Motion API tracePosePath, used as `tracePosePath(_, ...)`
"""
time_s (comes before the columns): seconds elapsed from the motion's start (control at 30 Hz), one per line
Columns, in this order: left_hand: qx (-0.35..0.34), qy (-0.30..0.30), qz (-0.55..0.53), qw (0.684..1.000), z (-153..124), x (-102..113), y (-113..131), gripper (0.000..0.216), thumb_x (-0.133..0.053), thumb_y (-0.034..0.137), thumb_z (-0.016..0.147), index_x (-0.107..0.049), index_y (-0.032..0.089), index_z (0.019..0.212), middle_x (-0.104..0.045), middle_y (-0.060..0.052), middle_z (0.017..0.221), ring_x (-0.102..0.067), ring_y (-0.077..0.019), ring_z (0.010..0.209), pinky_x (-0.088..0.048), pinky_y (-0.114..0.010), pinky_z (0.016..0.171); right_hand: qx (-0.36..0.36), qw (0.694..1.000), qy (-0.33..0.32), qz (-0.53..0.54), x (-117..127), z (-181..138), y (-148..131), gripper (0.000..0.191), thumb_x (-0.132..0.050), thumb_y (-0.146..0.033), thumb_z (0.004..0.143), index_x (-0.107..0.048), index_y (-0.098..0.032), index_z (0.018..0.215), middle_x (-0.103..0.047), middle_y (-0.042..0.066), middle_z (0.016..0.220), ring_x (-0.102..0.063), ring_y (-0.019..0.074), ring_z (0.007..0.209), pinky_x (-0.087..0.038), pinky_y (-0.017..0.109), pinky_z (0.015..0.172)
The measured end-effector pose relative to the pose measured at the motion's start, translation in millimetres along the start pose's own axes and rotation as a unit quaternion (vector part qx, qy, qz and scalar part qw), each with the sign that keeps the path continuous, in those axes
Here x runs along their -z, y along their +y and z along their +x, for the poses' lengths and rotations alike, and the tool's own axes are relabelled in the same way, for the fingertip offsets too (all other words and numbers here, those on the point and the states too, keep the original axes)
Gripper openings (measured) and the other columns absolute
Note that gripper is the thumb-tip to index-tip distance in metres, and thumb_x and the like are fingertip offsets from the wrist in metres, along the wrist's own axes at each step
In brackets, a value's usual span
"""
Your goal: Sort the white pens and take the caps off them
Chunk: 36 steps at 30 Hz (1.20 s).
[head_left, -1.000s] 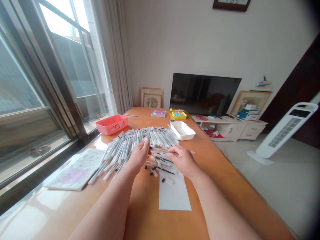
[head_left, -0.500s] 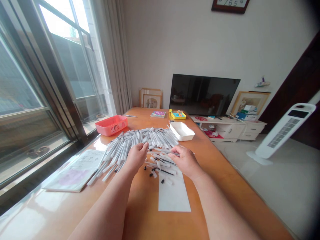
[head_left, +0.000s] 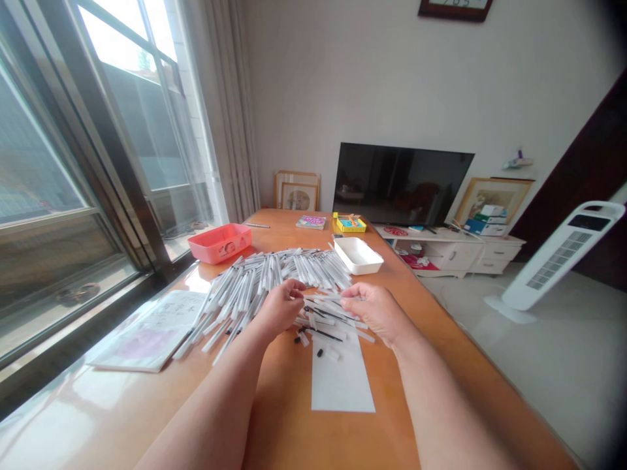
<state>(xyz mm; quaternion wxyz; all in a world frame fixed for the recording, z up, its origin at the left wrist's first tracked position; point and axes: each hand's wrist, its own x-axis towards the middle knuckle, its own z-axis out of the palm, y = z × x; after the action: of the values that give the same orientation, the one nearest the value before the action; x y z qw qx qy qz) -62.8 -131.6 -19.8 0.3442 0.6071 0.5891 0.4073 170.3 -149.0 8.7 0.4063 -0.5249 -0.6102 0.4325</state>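
Note:
A wide heap of white pen barrels point(head_left: 264, 274) lies across the orange table point(head_left: 147, 405). My left hand point(head_left: 279, 307) and my right hand point(head_left: 375, 310) hover just above the near edge of the heap. Between them runs one white pen barrel point(head_left: 323, 297), with the fingers of each hand pinched on one end. Below the hands lie loose black refills and small black caps point(head_left: 318, 334) on the top of a white paper sheet point(head_left: 340, 378).
A pink tray point(head_left: 220, 243) sits at the far left and a white tray point(head_left: 357, 254) at the far right of the heap. A printed paper point(head_left: 151, 329) lies by the window. Books and a yellow box point(head_left: 349, 224) sit at the table's far end; a tower fan point(head_left: 558, 258) stands on the right.
My right hand rose and turned outward to the right. My left hand closed onto the pen barrel's left end, so both hands now pinch it above the heap.

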Motion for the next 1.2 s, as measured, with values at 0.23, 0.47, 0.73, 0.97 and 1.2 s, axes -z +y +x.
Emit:
tracePosePath(0.23, -0.069, -0.066, -0.009, 0.995, -6.7, -6.6, 10.1, 0.032, -0.054, 0.008, 0.070, -0.070, 0.016, 0.095, -0.072, -0.004, 0.092, -0.064, -0.0144, 0.080, -0.049, -0.023, 0.071, -0.047, 0.991, -0.021, 0.122, -0.2, -1.9, -8.3, 0.030, -0.077, -0.037, 0.071, -0.070, -0.019, 0.093, -0.071, 0.003, 0.076, -0.061, 0.0146, 0.068, -0.045, 0.025, 0.063)
tracePosePath(0.47, -0.090, -0.052, 0.081, 0.991, -3.0, -7.0, 3.2, 0.029, -0.052, 0.009, 0.071, -0.069, 0.017, 0.093, -0.070, -0.001, 0.086, -0.061, -0.0134, 0.074, -0.046, -0.023, 0.067, 0.021, 0.973, 0.129, 0.191, 0.6, 6.4, -5.0, 0.035, -0.081, -0.046, 0.069, -0.066, -0.017, 0.081, -0.064, 0.000, 0.068, -0.052, 0.0106, 0.059, -0.041, 0.023, 0.055)
tracePosePath(0.73, -0.100, -0.052, 0.196, 0.974, 0.3, -9.7, -8.2, 0.029, -0.053, 0.011, 0.071, -0.072, 0.021, 0.090, -0.070, -0.001, 0.085, -0.062, -0.0159, 0.076, -0.043, -0.024, 0.066, 0.074, 0.924, 0.323, 0.192, 12.3, 18.9, 4.4, 0.026, -0.075, -0.040, 0.071, -0.062, -0.019, 0.081, -0.061, -0.003, 0.066, -0.046, 0.0097, 0.053, -0.039, 0.023, 0.051)
tracePosePath(0.97, -0.119, -0.052, 0.251, 0.959, 0.8, -14.6, -10.2, 0.030, -0.055, 0.013, 0.072, -0.073, 0.025, 0.092, -0.072, -0.001, 0.093, -0.065, -0.0185, 0.082, -0.046, -0.026, 0.070, 0.070, 0.897, 0.393, 0.188, 20.7, 19.8, 4.0, 0.019, -0.070, -0.035, 0.070, -0.061, -0.020, 0.080, -0.056, -0.005, 0.064, -0.046, 0.0109, 0.056, -0.037, 0.022, 0.050)
tracePosePath(1.2, -0.160, -0.039, 0.267, 0.950, -1.0, -14.6, -7.8, 0.027, -0.056, 0.012, 0.071, -0.072, 0.025, 0.089, -0.068, -0.002, 0.098, -0.064, -0.0197, 0.090, -0.048, -0.028, 0.081, 0.051, 0.921, 0.352, 0.159, 20.3, 21.3, 6.3, 0.017, -0.067, -0.033, 0.070, -0.061, -0.020, 0.080, -0.058, -0.004, 0.064, -0.047, 0.0112, 0.055, -0.037, 0.023, 0.051)
